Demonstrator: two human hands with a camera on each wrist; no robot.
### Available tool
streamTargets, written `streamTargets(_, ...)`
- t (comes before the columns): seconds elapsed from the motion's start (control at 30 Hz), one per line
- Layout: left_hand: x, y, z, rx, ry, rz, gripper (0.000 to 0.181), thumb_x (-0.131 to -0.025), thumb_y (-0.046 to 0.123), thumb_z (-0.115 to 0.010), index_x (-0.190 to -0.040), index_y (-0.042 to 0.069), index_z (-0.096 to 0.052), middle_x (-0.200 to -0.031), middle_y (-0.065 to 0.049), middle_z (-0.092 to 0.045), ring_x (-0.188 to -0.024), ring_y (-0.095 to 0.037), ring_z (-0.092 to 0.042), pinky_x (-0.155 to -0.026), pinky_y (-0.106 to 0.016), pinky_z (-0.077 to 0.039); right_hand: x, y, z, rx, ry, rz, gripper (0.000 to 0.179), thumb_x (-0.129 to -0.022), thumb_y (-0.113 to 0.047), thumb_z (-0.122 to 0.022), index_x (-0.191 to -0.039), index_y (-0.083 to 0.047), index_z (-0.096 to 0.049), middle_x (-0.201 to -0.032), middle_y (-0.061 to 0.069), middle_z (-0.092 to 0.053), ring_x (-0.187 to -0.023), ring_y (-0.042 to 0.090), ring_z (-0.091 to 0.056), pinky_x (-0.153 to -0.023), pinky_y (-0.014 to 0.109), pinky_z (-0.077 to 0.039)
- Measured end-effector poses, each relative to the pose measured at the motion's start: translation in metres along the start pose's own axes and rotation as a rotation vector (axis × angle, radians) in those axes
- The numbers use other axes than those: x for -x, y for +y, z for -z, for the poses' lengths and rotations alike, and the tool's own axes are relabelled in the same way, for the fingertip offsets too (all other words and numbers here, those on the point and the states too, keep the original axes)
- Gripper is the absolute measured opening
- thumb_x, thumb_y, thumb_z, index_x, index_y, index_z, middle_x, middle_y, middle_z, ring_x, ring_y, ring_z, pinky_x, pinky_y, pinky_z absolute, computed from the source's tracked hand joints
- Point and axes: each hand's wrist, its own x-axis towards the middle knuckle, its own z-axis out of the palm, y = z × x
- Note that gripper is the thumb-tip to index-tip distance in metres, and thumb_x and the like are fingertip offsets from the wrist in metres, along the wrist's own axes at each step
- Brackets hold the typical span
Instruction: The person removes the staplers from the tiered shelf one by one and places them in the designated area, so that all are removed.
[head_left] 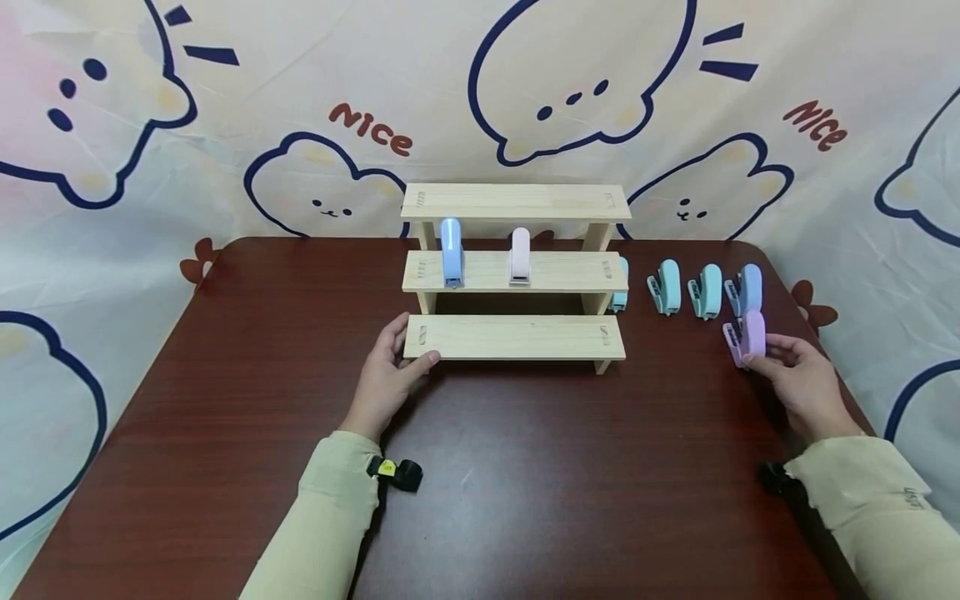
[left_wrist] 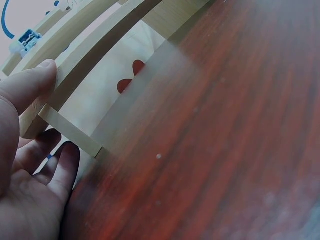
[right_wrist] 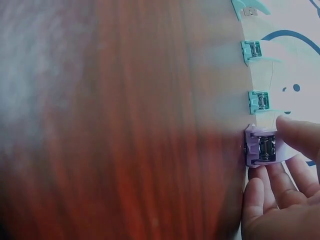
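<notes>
A three-step wooden rack (head_left: 517,337) stands on the table. My left hand (head_left: 384,379) holds the left end of its lowest step, the thumb (left_wrist: 40,80) over the front edge and the other fingers around the end. A blue stapler (head_left: 452,254) and a pale pinkish-white stapler (head_left: 519,257) stand on the middle step. At the table's right, my right hand (head_left: 806,383) pinches a purple stapler (right_wrist: 264,146) between thumb and fingers. Just behind it is another blue stapler (head_left: 747,287). Two teal staplers (head_left: 705,292) (head_left: 665,287) stand to its left.
Another teal stapler (head_left: 619,287) is partly hidden behind the rack's right side. A printed cloth (head_left: 442,75) hangs behind and beside the dark wooden table (head_left: 525,475). The table's right edge runs close by my right hand.
</notes>
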Motion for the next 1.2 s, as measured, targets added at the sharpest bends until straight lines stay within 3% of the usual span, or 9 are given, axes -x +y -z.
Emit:
streamTargets(0.1, 0.000, 0.000, 0.000, -0.001, 0.000, -0.002, 0.085, -0.090, 0.008, -0.076, -0.159, 0.013, -0.026, -0.157, -0.004, -0.041, -0.104, -0.019, -0.062, -0.077, -0.025, -0.056, 0.002, 0.000, 0.001, 0.020, -0.002, 0.008, 0.080, -0.095, -0.045, -0.066, -0.156, -0.007, -0.031, -0.154, 0.024, -0.033, -0.123, 0.035, -0.043, -0.106, 0.044, -0.043)
streamTargets(0.2, 0.000, 0.000, 0.000, 0.002, -0.005, -0.005, 0.085, -0.090, 0.008, -0.076, -0.159, 0.013, -0.026, -0.157, -0.005, -0.041, -0.105, -0.018, -0.062, -0.077, -0.025, -0.056, 0.007, -0.001, 0.002, 0.025, 0.036, 0.027, 0.079, -0.093, -0.048, -0.067, -0.154, -0.009, -0.035, -0.147, 0.019, -0.038, -0.115, 0.024, -0.047, -0.089, 0.025, -0.054)
streamTargets(0.27, 0.000, 0.000, -0.001, 0.000, -0.006, -0.006, 0.085, -0.090, 0.008, -0.076, -0.159, 0.013, -0.026, -0.157, -0.005, -0.041, -0.105, -0.018, -0.062, -0.077, -0.025, -0.056, 0.012, -0.004, 0.002, 0.019, 0.080, 0.037, 0.076, -0.093, -0.048, -0.068, -0.153, -0.013, -0.038, -0.142, 0.014, -0.041, -0.110, 0.018, -0.046, -0.075, 0.014, -0.053)
streamTargets(0.37, 0.000, 0.001, -0.001, -0.005, -0.002, -0.005, 0.085, -0.090, 0.008, -0.076, -0.159, 0.013, -0.026, -0.157, -0.005, -0.041, -0.105, -0.019, -0.062, -0.076, -0.025, -0.056, 0.021, -0.011, -0.002, -0.013, 0.165, 0.058, 0.066, -0.094, -0.043, -0.069, -0.150, -0.018, -0.045, -0.138, 0.010, -0.045, -0.106, 0.012, -0.046, -0.069, 0.007, -0.047)
streamTargets(0.57, 0.001, 0.002, 0.000, -0.008, 0.005, -0.002, 0.085, -0.090, 0.008, -0.076, -0.159, 0.013, -0.026, -0.157, -0.006, -0.041, -0.107, -0.021, -0.062, -0.077, -0.026, -0.057, 0.041, -0.029, -0.017, -0.112, 0.249, 0.149, 0.054, -0.094, -0.033, -0.072, -0.143, -0.021, -0.055, -0.133, 0.001, -0.054, -0.104, 0.004, -0.051, -0.074, 0.005, -0.046)
streamTargets(0.83, 0.001, 0.000, 0.000, -0.008, 0.001, -0.004, 0.085, -0.090, 0.007, -0.076, -0.159, 0.012, -0.026, -0.157, -0.006, -0.041, -0.102, -0.019, -0.063, -0.076, -0.026, -0.057, 0.054, -0.046, -0.038, -0.366, 0.254, 0.258, 0.048, -0.089, -0.013, -0.077, -0.134, -0.015, -0.062, -0.126, 0.001, -0.062, -0.107, 0.010, -0.058, -0.079, 0.007, -0.048)
streamTargets(1.2, 0.003, 0.004, 0.001, 0.005, -0.005, 0.002, 0.084, -0.090, 0.008, -0.076, -0.159, 0.014, -0.027, -0.157, -0.006, -0.042, -0.099, -0.017, -0.063, -0.075, -0.026, -0.057, 0.068, -0.064, -0.062, -0.587, 0.186, 0.353, 0.047, -0.087, -0.009, -0.078, -0.131, -0.010, -0.062, -0.126, 0.008, -0.065, -0.115, 0.021, -0.059, -0.085, 0.011, -0.049)
